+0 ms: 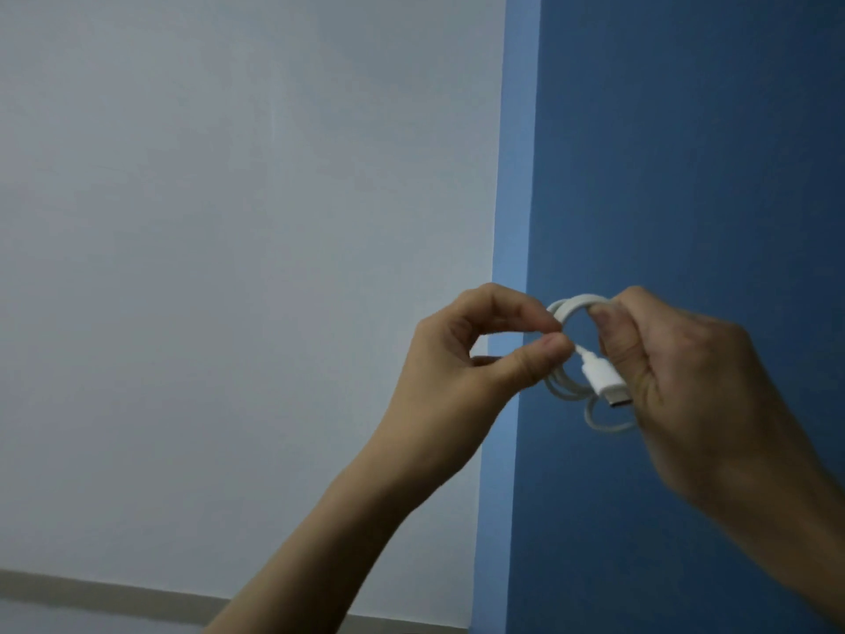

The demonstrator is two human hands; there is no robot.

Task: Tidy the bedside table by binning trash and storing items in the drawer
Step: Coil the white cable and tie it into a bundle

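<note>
A white charging cable (577, 308) is wound into a small coil, held up in front of the walls. My right hand (676, 382) grips the coil with its fingers curled round the loops. The cable's white plug (603, 379) sticks out toward the lower right, beside my right palm. My left hand (475, 359) pinches the cable just behind the plug between thumb and forefinger. The bedside table, the drawer and the bin are out of view.
A pale grey-white wall (228, 267) fills the left and a blue wall (686, 153) the right, meeting at a corner. A grey skirting strip (114, 592) runs along the bottom left.
</note>
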